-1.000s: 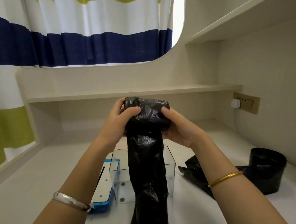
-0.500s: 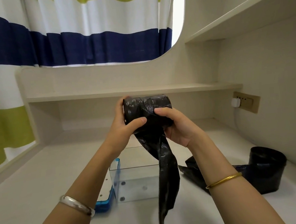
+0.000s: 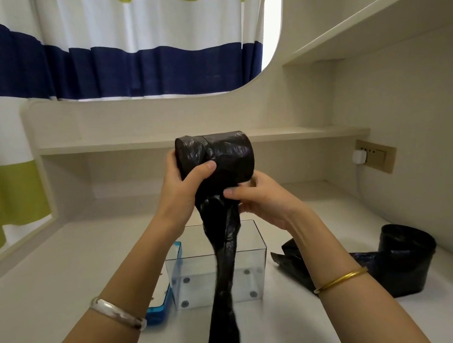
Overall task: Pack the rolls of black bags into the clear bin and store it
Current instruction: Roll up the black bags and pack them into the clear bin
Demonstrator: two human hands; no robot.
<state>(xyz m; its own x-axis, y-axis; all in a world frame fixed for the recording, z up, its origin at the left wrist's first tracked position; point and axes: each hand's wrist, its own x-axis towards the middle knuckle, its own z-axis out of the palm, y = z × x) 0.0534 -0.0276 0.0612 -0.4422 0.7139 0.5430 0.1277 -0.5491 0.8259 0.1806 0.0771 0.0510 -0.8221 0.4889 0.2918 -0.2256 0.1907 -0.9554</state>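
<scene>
We hold a roll point(image 3: 225, 156) of black bags up at the centre of the frame, above the clear bin point(image 3: 216, 267), so its loose tail point(image 3: 223, 258) hangs free in front of the bin rather than dragging on the desk point(image 3: 62, 272). Our left hand point(image 3: 178, 189) grips the roll's left end, thumb across its front, which steadies it; our right hand point(image 3: 261, 197) pinches the tail just below the roll, probably to wind the slack back on so it fits. The bin stands open and looks empty at lower centre, its blue lid point(image 3: 163, 298) touching its left side. A second roll point(image 3: 402, 256), partly unwound, waits at lower right.
</scene>
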